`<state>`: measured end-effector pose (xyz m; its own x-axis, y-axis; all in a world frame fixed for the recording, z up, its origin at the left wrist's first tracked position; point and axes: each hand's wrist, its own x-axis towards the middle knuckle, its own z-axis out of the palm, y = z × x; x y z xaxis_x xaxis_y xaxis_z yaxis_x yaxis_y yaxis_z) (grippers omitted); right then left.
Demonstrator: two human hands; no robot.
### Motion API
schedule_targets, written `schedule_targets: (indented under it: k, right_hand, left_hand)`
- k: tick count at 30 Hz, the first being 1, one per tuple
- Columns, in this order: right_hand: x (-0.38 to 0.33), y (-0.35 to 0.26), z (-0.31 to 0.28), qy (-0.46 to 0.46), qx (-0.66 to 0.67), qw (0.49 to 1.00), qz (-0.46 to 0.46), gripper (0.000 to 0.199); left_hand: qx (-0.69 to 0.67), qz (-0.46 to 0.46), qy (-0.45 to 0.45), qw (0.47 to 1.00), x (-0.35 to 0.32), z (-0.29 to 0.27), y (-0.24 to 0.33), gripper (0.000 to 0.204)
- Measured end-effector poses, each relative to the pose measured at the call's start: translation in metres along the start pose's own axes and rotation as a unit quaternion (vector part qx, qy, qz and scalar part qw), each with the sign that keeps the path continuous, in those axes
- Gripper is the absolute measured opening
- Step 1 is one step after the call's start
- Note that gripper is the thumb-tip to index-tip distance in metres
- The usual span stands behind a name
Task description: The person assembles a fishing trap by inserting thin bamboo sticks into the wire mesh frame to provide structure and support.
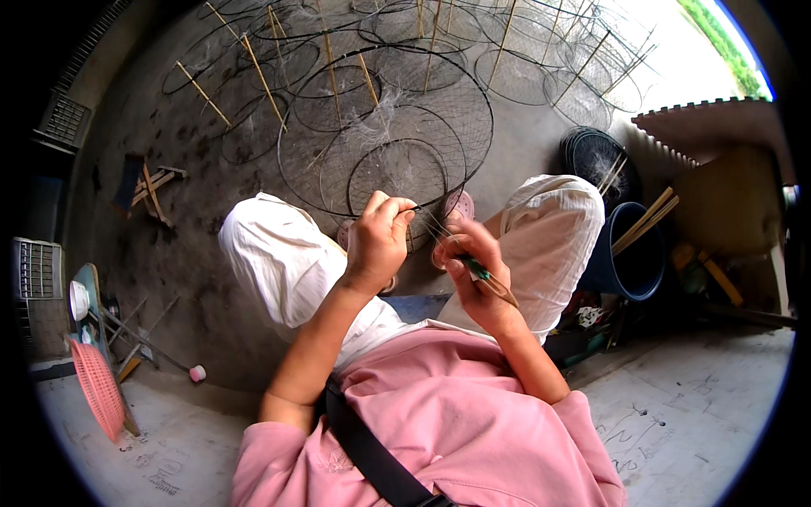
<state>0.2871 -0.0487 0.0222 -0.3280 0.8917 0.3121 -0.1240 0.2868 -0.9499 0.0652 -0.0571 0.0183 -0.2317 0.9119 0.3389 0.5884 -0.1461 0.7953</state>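
While net hoops [397, 160] cover grey concrete floor [169, 211], a blue bucket [629, 253] stands right.

Seated person working netting on a wire hoop trap

The left hand [378, 241] pinches the rim of the round wire net frame [397, 156] above the knees, while the right hand [470, 269] holds a green-handled netting needle [488, 277] just beside it. More hoop traps [473, 51] lie on the concrete floor [152, 169] beyond; a blue bucket [629, 253] holding sticks stands to the right, and a pink basket [97, 389] lies at the left.
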Motion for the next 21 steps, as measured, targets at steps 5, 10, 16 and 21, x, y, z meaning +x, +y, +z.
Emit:
schedule_targets:
  k: [5, 10, 16, 21]
  right_hand:
    - [0.01, -0.04, -0.008, -0.161, -0.23, 0.95, -0.133, 0.035]
    - [-0.026, -0.138, -0.017, -0.274, 0.046, 0.956, -0.1, 0.025]
    - [-0.05, -0.109, -0.066, -0.091, 0.121, 0.982, 0.111, 0.034]
    - [-0.032, 0.003, -0.05, -0.2, -0.303, 0.927, 0.097, 0.016]
  left_hand:
    - [0.043, 0.025, 0.05, 0.998, 0.007, -0.004, 0.001, 0.006]
    - [0.083, 0.026, 0.08, 0.993, -0.01, -0.031, -0.032, 0.006]
    - [0.057, 0.011, 0.101, 0.993, 0.007, -0.005, 0.005, 0.005]
    - [0.035, 0.013, 0.069, 0.997, 0.005, 0.011, -0.013, 0.006]
